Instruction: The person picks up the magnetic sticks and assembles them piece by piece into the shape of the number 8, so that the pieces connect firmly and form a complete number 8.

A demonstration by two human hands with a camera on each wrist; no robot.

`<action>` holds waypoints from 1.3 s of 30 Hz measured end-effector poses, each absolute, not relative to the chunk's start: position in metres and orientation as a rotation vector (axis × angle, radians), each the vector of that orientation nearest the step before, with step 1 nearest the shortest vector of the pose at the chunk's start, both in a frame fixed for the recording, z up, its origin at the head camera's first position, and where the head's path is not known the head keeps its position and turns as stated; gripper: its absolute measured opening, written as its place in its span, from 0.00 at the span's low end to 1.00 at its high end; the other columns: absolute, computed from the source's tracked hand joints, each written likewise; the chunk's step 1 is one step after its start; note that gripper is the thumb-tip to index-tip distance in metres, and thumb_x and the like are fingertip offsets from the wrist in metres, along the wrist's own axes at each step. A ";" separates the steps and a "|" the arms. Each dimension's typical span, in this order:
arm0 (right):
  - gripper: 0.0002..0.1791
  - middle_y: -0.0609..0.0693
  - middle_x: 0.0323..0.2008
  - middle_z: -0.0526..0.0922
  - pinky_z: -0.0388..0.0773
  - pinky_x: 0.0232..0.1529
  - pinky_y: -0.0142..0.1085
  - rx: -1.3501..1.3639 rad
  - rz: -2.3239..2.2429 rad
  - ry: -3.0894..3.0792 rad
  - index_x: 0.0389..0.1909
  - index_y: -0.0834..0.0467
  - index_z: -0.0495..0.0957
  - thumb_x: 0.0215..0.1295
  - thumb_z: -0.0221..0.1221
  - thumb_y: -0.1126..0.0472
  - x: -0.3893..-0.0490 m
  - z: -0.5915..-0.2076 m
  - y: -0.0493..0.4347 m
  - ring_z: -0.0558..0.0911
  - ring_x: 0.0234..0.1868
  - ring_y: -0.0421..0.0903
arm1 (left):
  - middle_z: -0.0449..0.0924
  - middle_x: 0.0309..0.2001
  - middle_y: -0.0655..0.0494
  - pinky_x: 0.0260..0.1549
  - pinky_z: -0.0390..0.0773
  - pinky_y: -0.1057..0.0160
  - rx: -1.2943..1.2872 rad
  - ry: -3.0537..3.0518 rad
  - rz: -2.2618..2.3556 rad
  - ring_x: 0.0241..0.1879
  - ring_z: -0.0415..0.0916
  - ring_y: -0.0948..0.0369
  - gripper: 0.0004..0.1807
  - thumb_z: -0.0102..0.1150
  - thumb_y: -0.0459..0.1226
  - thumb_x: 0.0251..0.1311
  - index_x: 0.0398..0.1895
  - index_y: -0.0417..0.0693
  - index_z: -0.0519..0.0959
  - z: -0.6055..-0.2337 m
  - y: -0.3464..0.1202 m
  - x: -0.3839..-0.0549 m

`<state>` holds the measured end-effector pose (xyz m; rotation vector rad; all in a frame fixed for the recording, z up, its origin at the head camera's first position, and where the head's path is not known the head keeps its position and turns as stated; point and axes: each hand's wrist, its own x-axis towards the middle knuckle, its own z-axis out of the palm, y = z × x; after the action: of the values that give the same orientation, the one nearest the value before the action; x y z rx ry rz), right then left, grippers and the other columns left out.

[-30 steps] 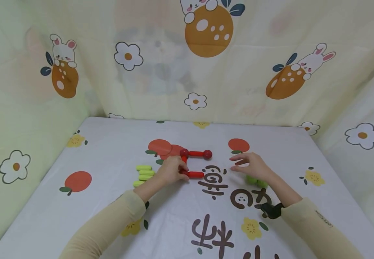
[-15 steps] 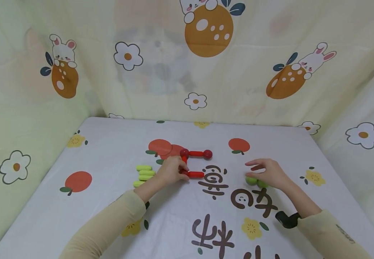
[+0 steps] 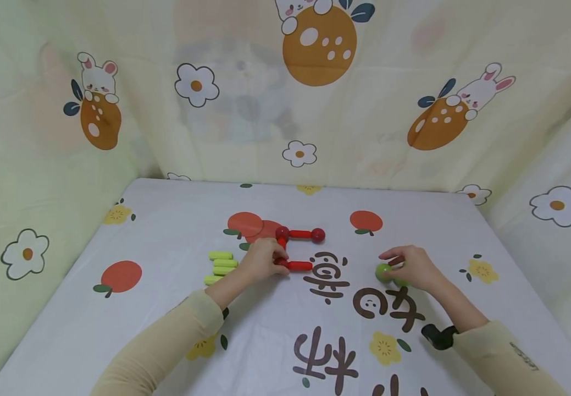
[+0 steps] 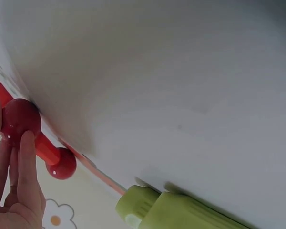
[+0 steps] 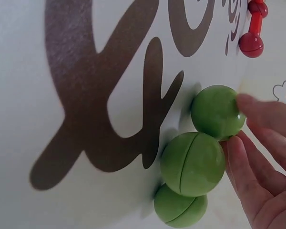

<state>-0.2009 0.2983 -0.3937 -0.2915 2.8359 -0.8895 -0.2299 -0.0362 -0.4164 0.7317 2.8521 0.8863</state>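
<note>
In the head view my left hand [image 3: 264, 259] holds the near corner of a red piece made of balls and rods. The left wrist view has its thumb and fingertips around a dark red ball [image 4: 21, 117], with a red rod [image 4: 47, 150] running on to another red ball [image 4: 61, 163]. One red rod [image 3: 300, 266] points right from that corner. My right hand [image 3: 412, 268] has thumb and fingers at two sides of a green ball [image 5: 216, 112]. Two more green balls, one nearer [image 5: 193, 163] and one below [image 5: 180, 206], sit beside it, partly covered by the hand in the head view.
Several lime-green rods [image 3: 224, 264] lie left of the red piece, close to my left wrist. The white tablecloth [image 3: 166, 220] bears printed fruit, flowers and dark lettering. A patterned curtain [image 3: 245, 121] stands behind the table's far edge.
My right hand has moved right and slightly down from open space beside the red piece to the green balls, its fingers now around one. The left hand stays on the red piece.
</note>
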 end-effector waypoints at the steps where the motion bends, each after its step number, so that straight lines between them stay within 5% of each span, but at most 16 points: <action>1: 0.19 0.65 0.41 0.79 0.78 0.36 0.44 -0.286 -0.887 2.834 0.43 0.68 0.78 0.48 0.66 0.68 -0.202 -0.394 0.298 0.79 0.41 0.58 | 0.75 0.29 0.57 0.26 0.69 0.70 0.732 2.853 0.887 0.31 0.67 0.62 0.17 0.73 0.41 0.40 0.36 0.44 0.84 -0.417 -0.036 -0.230; 22: 0.20 0.53 0.32 0.83 0.75 0.34 0.37 -0.212 -0.904 2.799 0.38 0.65 0.81 0.47 0.70 0.57 -0.210 -0.401 0.288 0.78 0.32 0.47 | 0.75 0.29 0.58 0.26 0.69 0.70 0.715 2.860 0.879 0.31 0.67 0.63 0.16 0.73 0.41 0.40 0.35 0.45 0.85 -0.417 -0.035 -0.231; 39: 0.20 0.51 0.35 0.82 0.74 0.36 0.35 -0.215 -1.131 2.636 0.41 0.62 0.80 0.48 0.68 0.56 -0.216 -0.414 0.236 0.78 0.35 0.45 | 0.75 0.29 0.58 0.26 0.69 0.70 0.716 2.851 0.885 0.31 0.67 0.63 0.17 0.73 0.40 0.40 0.36 0.44 0.85 -0.415 -0.036 -0.229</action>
<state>-0.2161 0.2356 -0.4145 -0.2149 2.6355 -1.1309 -0.2295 -0.0360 -0.4154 0.7157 2.8509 0.8855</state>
